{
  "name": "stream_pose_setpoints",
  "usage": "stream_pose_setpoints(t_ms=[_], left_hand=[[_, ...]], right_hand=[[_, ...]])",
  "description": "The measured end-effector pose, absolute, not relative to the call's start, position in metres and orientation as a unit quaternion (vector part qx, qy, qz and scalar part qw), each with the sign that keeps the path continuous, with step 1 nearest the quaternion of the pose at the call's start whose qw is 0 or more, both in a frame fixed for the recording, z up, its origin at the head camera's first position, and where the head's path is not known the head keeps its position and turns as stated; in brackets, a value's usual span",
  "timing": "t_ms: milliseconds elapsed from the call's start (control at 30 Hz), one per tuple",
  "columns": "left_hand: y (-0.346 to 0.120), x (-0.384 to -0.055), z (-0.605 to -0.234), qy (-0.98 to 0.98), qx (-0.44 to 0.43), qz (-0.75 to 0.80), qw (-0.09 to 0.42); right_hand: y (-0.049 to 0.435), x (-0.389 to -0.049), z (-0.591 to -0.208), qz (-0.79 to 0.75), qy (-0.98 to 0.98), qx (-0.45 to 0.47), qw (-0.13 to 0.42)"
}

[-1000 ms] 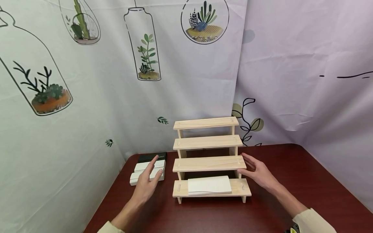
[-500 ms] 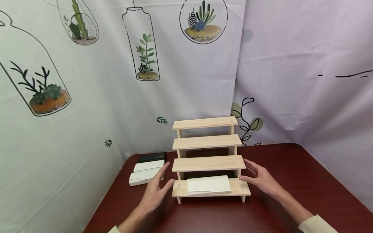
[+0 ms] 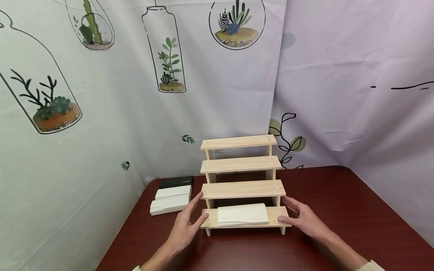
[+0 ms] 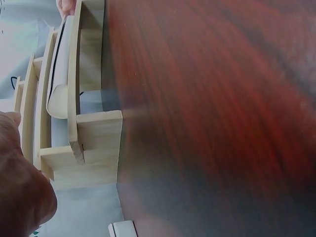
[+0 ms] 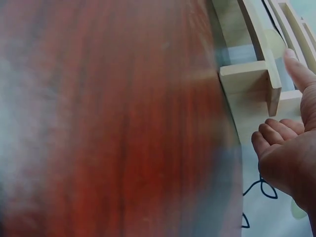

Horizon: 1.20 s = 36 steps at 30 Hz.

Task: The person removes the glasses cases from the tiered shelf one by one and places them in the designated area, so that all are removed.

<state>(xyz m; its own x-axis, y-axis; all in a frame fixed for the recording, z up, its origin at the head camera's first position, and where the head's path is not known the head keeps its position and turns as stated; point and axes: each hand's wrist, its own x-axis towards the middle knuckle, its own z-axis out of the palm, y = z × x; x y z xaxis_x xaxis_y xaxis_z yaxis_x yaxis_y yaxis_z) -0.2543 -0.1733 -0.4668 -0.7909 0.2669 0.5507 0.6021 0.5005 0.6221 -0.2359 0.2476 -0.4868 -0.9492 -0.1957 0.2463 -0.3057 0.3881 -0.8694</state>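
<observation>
A pale wooden stepped display stand (image 3: 242, 164) with several shelves stands on the table. On its lowest shelf lies a white case (image 3: 242, 215) with a flap, like a glasses case. My left hand (image 3: 183, 230) is at the stand's left side, its thumb by the left end of the lowest shelf and its fingers extended. At the right side is my right hand (image 3: 306, 223), thumb over the right end of that shelf, other fingers loosely bent beside the stand. Whether either hand touches the wood, I cannot tell. Neither wrist view shows anything gripped.
Two white cases (image 3: 170, 203) and a black case (image 3: 175, 182) lie in a row at the table's back left. The dark red table (image 3: 339, 210) reaches back to a hanging fabric backdrop (image 3: 217, 98) printed with plants in jars.
My left hand has moved right, from in front of the cases to the stand's left side. My right hand has come slightly lower, toward the lowest shelf's end. The stand has not visibly moved.
</observation>
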Motion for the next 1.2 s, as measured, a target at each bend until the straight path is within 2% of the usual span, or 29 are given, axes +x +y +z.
stream_pose_setpoints(t_ms=[167,600,1200], left_hand=[[-0.174,-0.249,-0.468,-0.846,-0.252,-0.428,0.195],[-0.165,-0.239,-0.473,-0.848,-0.269,-0.430,0.153],[-0.150,-0.249,-0.482,-0.861,-0.280,-0.412,0.105]], right_hand=[[0.245,-0.233,-0.491,0.530,-0.831,0.158,0.056],[0.245,-0.228,-0.496,0.557,-0.810,0.177,0.046],[0.247,-0.230,-0.499,0.574,-0.792,0.205,0.034]])
